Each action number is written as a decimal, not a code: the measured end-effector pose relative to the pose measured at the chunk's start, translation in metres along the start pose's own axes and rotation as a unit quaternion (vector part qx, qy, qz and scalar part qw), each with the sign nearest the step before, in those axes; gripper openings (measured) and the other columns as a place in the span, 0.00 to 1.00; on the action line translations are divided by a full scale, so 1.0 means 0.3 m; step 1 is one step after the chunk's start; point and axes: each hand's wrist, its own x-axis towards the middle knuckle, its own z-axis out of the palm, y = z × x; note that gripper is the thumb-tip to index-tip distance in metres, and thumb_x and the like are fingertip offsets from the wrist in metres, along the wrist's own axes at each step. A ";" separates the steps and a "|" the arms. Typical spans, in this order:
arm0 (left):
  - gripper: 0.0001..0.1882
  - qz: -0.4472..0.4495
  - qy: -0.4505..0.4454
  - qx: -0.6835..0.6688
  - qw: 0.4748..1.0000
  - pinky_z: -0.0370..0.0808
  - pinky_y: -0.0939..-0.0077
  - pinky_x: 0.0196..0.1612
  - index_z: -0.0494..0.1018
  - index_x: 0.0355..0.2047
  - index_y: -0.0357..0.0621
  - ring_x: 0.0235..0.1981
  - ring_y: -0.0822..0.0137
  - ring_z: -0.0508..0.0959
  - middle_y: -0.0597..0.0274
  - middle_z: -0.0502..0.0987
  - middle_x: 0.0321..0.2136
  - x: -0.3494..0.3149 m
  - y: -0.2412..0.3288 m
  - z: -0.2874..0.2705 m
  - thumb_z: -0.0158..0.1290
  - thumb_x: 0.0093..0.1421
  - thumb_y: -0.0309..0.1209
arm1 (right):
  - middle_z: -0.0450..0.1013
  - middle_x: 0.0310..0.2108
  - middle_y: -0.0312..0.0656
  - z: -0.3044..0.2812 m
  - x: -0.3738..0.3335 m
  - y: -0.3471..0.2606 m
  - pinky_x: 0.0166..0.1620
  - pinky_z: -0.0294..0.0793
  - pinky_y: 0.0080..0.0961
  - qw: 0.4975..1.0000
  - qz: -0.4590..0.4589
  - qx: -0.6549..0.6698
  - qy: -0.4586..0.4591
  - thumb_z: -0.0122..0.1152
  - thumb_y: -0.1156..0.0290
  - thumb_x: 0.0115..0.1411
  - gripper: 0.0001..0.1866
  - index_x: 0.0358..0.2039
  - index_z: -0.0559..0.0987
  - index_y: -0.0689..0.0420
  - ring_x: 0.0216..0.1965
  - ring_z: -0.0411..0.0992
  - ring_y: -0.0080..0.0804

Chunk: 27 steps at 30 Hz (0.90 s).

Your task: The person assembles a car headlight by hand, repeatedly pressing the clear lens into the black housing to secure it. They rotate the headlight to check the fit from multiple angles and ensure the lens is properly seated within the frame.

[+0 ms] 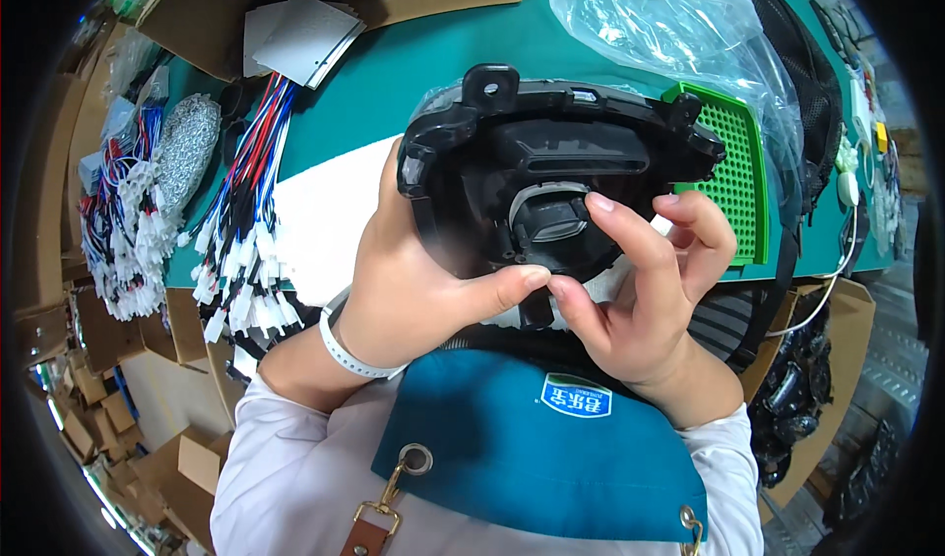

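A black plastic lamp housing [472,177] with mounting tabs is held up above the table, its hollow side with a round opening [551,216] facing me. My left hand [418,271] grips its left side, the thumb lying along the lower edge below the opening. At the right of that opening, my right hand [645,285] has its index fingertip against the rim. The right thumb is by the lower edge, close to the left thumb's tip, and the other fingers are curled beside the housing. A white foam sheet [330,212] lies beneath.
Wire bundles with white connectors [251,261] hang over the table's left edge, near silvery wrap [187,138]. Grey plates [305,39] lean by a cardboard box [197,20]. A green perforated tray [733,182] stands right, clear plastic bags [660,25] behind it. A box of black-wrapped parts [797,389] sits lower right.
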 end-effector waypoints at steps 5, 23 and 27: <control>0.46 -0.002 -0.014 0.035 0.999 0.67 0.68 0.54 0.48 0.58 0.34 0.53 0.62 0.67 0.50 0.63 0.52 -0.004 0.007 -0.011 0.66 0.45 0.28 | 0.59 0.40 0.41 -0.010 0.010 -0.008 0.47 0.55 0.31 1.000 0.013 -0.007 -0.016 0.70 0.60 0.39 0.25 0.41 0.79 0.48 0.43 0.54 0.38; 0.47 -0.027 0.006 0.017 0.999 0.69 0.72 0.51 0.52 0.56 0.31 0.50 0.63 0.69 0.50 0.65 0.48 -0.017 -0.018 -0.002 0.69 0.43 0.35 | 0.65 0.38 0.40 -0.007 0.007 0.013 0.47 0.56 0.31 1.000 -0.027 -0.015 -0.005 0.69 0.58 0.41 0.25 0.42 0.78 0.49 0.42 0.56 0.36; 0.46 -0.007 0.004 0.060 0.998 0.71 0.72 0.48 0.52 0.55 0.31 0.47 0.63 0.71 0.50 0.66 0.47 -0.020 -0.018 -0.005 0.69 0.43 0.36 | 0.65 0.38 0.40 -0.011 0.006 0.020 0.46 0.57 0.31 0.999 -0.024 -0.015 -0.015 0.68 0.59 0.43 0.25 0.44 0.77 0.50 0.42 0.57 0.37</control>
